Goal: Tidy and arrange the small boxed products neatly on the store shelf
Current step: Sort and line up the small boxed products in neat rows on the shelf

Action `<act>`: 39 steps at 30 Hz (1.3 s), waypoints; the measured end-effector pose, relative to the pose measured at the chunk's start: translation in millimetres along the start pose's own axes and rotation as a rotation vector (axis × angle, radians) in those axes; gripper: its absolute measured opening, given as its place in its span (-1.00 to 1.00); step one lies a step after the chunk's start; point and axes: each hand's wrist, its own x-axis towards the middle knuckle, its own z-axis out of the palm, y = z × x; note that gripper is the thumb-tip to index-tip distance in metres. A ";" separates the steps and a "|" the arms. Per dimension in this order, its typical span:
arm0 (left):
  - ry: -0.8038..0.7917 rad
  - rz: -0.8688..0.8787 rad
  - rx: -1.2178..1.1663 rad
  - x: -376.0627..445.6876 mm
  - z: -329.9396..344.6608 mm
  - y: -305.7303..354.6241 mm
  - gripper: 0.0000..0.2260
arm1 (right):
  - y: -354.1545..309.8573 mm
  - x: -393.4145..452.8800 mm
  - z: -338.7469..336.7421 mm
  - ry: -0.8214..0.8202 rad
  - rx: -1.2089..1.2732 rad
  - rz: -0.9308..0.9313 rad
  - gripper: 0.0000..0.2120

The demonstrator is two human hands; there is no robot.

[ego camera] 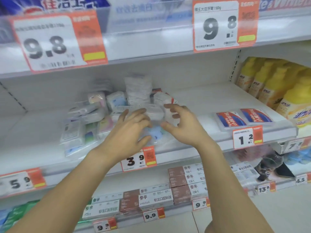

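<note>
A jumble of small white and pastel boxed products (87, 118) lies on the middle white shelf (193, 148), some flat, some tilted. Behind them stands a taller stack of clear-wrapped packs (138, 89). A clear box with a light blue label (155, 133) sits at the shelf front between my hands. My left hand (131, 130) has spread fingers resting at that box's left side. My right hand (181, 125) hovers just right of it, fingers curled apart, in front of a white box with red trim (164, 99). Neither hand clearly grips anything.
Two red-and-blue flat packs (244, 118) lie at the right of the same shelf. Yellow bottles (277, 91) stand at far right. Brown-and-white toothpaste boxes (185, 182) fill the shelf below. Price tags hang along the shelf edges; the shelf above overhangs closely.
</note>
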 end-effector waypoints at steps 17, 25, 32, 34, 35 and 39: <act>0.206 -0.436 -0.201 -32.0 -4.6 -85.6 -0.29 | -12.1 55.7 34.8 0.142 -0.030 0.042 -0.22; 0.131 -0.423 -0.268 -26.3 -21.2 -95.8 -0.43 | -12.8 58.3 32.6 0.259 0.120 0.091 -0.64; 0.329 -0.594 -0.638 -24.7 -51.0 -80.5 -0.77 | -32.9 48.9 14.8 0.204 0.553 0.168 -0.75; 0.353 -0.650 -0.696 -23.9 -55.0 -76.2 -0.74 | -36.9 47.0 14.5 0.169 0.584 0.151 -0.79; 0.341 -0.673 -0.694 -23.8 -55.6 -74.8 -0.70 | -38.9 45.7 14.7 0.155 0.589 0.140 -0.79; 0.264 -0.711 -0.697 -30.2 -65.6 -81.0 -0.58 | -44.5 43.5 19.3 0.175 0.462 0.034 -0.71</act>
